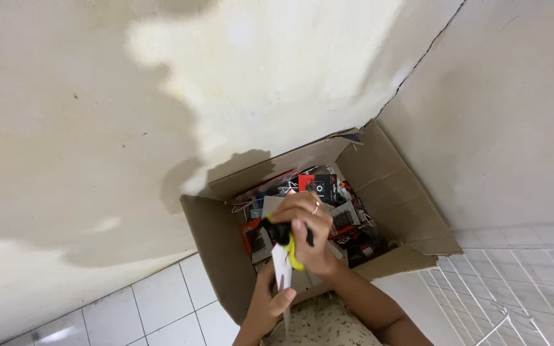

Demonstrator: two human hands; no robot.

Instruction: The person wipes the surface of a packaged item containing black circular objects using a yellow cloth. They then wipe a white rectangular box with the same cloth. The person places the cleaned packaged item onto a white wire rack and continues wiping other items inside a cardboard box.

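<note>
My right hand point(310, 232) is closed around a black and yellow handle-shaped item point(288, 238), just above an open cardboard box point(220, 256). A ring shows on one finger. Below it my left hand point(269, 306) pinches a white flat piece point(281, 268) that hangs down from the yellow part. Whether the white piece is joined to the handle I cannot tell. The box is packed with several small red, black and grey packages point(328, 187), partly hidden by my hands.
The box stands in a corner against a cream wall point(97, 128) with pale stained patches. White tiles point(161, 301) lie at lower left and right. A white wire rack point(504, 323) shows at lower right. A speckled surface point(328, 320) lies under my arms.
</note>
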